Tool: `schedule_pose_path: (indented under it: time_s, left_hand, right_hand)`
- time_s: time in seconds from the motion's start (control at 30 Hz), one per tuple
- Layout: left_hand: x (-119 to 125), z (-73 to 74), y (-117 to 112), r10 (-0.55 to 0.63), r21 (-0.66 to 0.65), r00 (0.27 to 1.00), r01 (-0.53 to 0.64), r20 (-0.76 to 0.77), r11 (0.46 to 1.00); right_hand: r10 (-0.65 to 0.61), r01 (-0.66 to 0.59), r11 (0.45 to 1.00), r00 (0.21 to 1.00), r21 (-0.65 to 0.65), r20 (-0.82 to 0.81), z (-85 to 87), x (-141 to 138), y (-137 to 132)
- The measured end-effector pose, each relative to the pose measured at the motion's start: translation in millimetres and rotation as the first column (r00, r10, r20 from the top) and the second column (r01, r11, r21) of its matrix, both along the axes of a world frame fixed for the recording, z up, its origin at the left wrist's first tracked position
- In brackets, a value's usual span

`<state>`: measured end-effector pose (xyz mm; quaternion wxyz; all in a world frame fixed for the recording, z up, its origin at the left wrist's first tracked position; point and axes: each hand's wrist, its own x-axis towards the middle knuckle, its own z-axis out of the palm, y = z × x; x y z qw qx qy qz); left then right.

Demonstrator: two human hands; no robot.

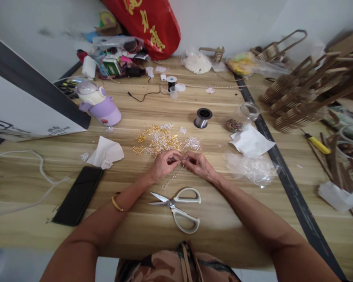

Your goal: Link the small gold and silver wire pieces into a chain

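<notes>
- Patterned clothing (159, 266) lies nearest, at the near edge of the tabletop (129, 239).
- Purple bottle (106, 109), far left, stands on the tabletop; its contents are hidden.
- Left hand (163, 166), near the middle, has thumb and finger pinched together on the far end of a fine chain.
- Fine chain (172, 178) runs from the fingertips toward the near left, ending in a small ring, between a loose heap of gold and silver pieces (161, 141) and the open scissors (171, 204). It looks very light and limp, its smooth links likely slippery and easy to bend or kink. A fingertip pinch on the end ring or last links should serve best, with little force.
- Small clear cup (173, 93), on the far side, shows nothing distinct inside.
- Right hand (198, 164) also grasps the chain's far end in a fingertip pinch, touching the left hand's fingers or nearly so; which, I cannot tell.
- Clear jar (247, 113), farther right, has dark mixed beads (234, 125) at its bottom.
- Crumpled clear bag (253, 170), nearer than the jar; its contents are unclear.
- Round tub (338, 150), far right, holds dark brown pieces.
</notes>
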<state>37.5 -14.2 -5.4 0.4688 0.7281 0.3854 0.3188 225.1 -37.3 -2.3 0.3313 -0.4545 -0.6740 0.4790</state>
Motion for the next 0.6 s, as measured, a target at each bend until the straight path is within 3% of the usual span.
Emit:
schedule_pose_path:
  time_s: [0.47,0.6]
  left_hand:
    - [0.2,-2.7,-2.4,0.010,0.153,0.997,0.003,-0.083,0.988]
    - [0.5,-2.3,-2.3,-0.002,0.118,0.998,0.010,-0.069,0.993]
  right_hand:
    - [-0.029,0.020,0.995,0.996,0.101,0.090,-4.1,-1.0,-1.0]
    - [-0.035,0.025,0.994,0.995,0.110,0.090,-3.1,-1.3,-1.3]
